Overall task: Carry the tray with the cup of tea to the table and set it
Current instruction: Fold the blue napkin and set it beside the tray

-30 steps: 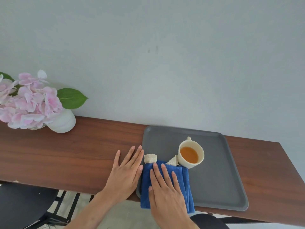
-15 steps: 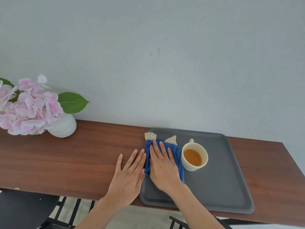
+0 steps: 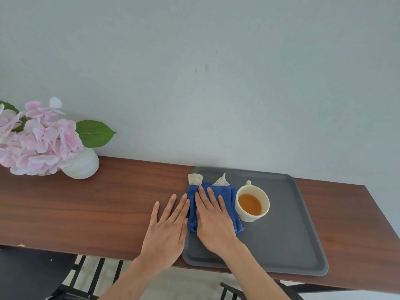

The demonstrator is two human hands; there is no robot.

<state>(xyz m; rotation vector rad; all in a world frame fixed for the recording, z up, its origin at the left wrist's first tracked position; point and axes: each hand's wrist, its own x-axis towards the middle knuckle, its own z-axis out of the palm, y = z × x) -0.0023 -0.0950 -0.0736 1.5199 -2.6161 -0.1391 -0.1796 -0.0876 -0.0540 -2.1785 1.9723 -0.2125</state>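
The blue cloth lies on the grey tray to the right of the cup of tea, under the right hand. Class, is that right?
Not quite. The head view shows the blue cloth left of the cup of tea, on the grey tray, under the right hand.

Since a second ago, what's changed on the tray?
The right hand slid the blue cloth from the tray's near edge toward the wall, flat on it throughout. The left hand stays flat on the table; the tray and cup of tea stay put.
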